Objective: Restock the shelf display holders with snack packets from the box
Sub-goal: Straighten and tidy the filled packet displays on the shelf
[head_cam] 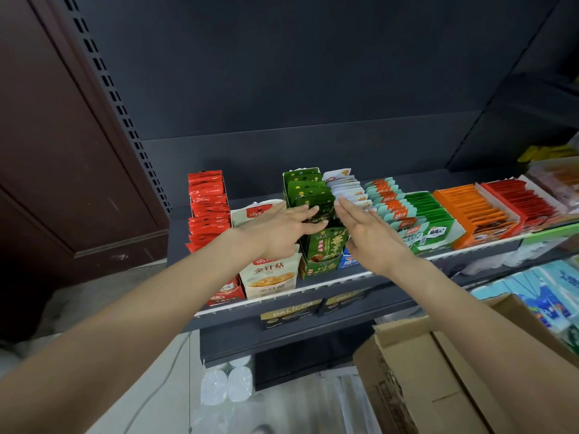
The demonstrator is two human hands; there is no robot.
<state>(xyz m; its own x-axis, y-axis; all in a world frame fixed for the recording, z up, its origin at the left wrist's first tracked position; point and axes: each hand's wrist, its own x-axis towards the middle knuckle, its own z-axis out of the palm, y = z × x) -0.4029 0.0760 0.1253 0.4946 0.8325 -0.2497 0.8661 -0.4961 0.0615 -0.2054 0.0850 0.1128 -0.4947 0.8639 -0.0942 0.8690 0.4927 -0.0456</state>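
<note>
A green display holder stands on the dark shelf, packed with upright green snack packets. My left hand reaches over the cream holder, its straight fingers touching the left side of the green packets. On the other side of that row my right hand lies flat, fingers straight, against the green packets and the white packets. Neither hand holds a packet. The cardboard box sits open at the lower right.
Along the shelf stand red packets at the left, then teal-and-white, green, orange and red holders to the right. A brown door is at the left. Plastic-wrapped goods lie on the floor below.
</note>
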